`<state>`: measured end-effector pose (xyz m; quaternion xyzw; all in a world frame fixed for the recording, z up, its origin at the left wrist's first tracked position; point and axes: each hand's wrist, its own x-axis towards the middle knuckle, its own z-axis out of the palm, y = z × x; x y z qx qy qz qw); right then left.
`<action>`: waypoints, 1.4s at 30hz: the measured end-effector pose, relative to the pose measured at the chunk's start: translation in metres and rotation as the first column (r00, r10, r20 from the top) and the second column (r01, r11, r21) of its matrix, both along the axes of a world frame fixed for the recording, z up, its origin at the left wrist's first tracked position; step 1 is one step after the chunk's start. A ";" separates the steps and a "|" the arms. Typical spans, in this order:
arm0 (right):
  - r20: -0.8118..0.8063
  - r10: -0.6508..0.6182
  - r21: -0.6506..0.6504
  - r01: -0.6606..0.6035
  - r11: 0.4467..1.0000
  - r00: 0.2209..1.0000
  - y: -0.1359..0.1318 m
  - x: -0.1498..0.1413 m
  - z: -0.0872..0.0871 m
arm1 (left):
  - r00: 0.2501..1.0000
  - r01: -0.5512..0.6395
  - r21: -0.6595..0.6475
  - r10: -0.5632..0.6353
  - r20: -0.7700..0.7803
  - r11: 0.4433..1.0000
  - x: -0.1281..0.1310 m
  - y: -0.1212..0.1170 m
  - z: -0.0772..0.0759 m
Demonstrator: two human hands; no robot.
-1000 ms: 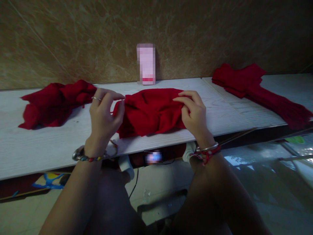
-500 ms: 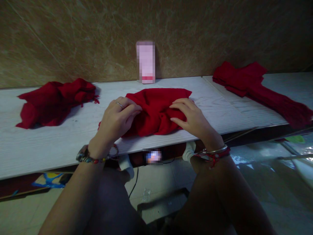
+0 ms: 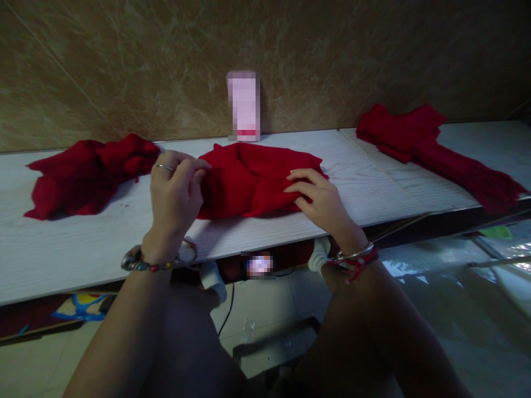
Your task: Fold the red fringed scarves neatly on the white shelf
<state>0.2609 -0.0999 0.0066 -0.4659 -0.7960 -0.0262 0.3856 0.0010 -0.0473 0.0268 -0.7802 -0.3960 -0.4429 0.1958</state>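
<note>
A crumpled red cloth (image 3: 249, 179) lies in the middle of the white wooden table (image 3: 83, 243). My left hand (image 3: 174, 199) is raised a little off the table and pinches the cloth's left edge between thumb and fingers. On the cloth's right side rests my right hand (image 3: 317, 199), fingers pressed down on the fabric. Both wrists carry bracelets.
A rumpled heap of red cloth (image 3: 87, 174) sits at the left of the table. A folded red stack with a long fringed piece (image 3: 427, 143) lies at the right. A pink box (image 3: 244, 106) stands against the brown marbled wall. My knees and the tiled floor are below the table's front edge.
My left hand has lifted the cloth's left edge up and back from the table. The cloth now lies further from the front edge. My right hand stays on its right side.
</note>
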 end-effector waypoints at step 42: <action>0.053 -0.126 -0.062 0.129 0.990 0.991 0.002 0.030 0.007 | 0.984 0.127 -0.264 -0.156 -0.090 0.956 -0.003 -0.003 0.005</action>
